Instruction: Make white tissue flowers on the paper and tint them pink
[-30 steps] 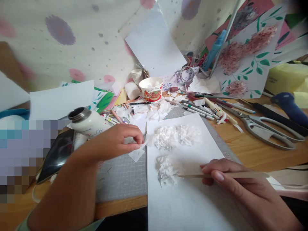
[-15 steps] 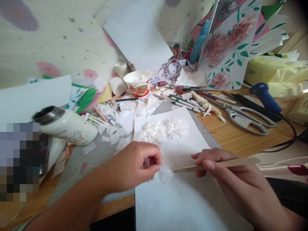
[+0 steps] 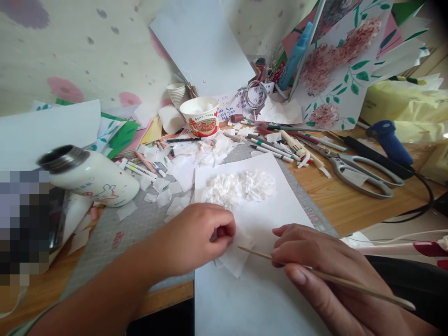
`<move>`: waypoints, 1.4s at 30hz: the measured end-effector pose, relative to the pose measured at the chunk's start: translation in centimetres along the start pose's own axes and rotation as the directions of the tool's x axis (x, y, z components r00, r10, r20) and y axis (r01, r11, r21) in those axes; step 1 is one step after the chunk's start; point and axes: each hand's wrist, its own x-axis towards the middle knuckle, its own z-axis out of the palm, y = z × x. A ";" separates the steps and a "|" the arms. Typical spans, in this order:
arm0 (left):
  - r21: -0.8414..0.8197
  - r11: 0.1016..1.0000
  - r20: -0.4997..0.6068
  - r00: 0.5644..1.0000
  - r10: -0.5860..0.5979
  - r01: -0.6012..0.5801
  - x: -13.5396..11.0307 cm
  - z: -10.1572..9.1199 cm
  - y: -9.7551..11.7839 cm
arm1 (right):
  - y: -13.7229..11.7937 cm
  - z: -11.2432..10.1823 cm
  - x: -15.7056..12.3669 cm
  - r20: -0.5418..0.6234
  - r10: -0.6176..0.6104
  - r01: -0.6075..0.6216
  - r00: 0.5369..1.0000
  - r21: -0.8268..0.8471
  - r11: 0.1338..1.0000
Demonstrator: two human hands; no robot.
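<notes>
My right hand (image 3: 325, 266) grips a thin wooden stick (image 3: 364, 285). The stick's narrow tip points left, close to my left fingertips. My left hand (image 3: 203, 238) is closed, thumb against fingers, at the edge of a thin white tissue paper piece (image 3: 236, 261); the exact pinch is partly hidden. Under both hands lies a white sheet (image 3: 252, 308) that reaches past the table's front edge. Two ruffled white paper clusters, a left cluster (image 3: 222, 190) and a right cluster (image 3: 258, 184), sit on the sheet's upper part.
Paper scraps (image 3: 164, 197) litter the grey cutting mat (image 3: 101, 247). A white bottle (image 3: 101, 179) stands at left, tilted in view. Behind are a paper bowl (image 3: 199, 116) and several markers (image 3: 273, 149). Large scissors (image 3: 364, 175) and a blue-handled tool (image 3: 392, 142) lie at right.
The stick has turned in my right hand, its back end dropping lower and its tip shifting left. The tissue piece hangs further down below my left fingers. My left hand has barely moved.
</notes>
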 end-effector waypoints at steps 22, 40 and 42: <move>0.094 0.970 0.123 0.970 0.212 -0.224 -1.3 -0.4 0.6 | 0.5 1.0 0.5 -0.001 0.009 -0.009 1.000 0.016 1.000; 0.031 0.958 0.152 0.948 0.279 -0.286 -1.2 -1.4 -0.5 | 0.3 0.4 0.3 -0.009 0.004 -0.004 1.000 0.007 1.000; 0.059 0.950 0.137 0.945 0.296 -0.306 -1.1 -1.1 -0.5 | 0.1 0.4 0.4 -0.016 0.000 0.000 1.000 0.012 1.000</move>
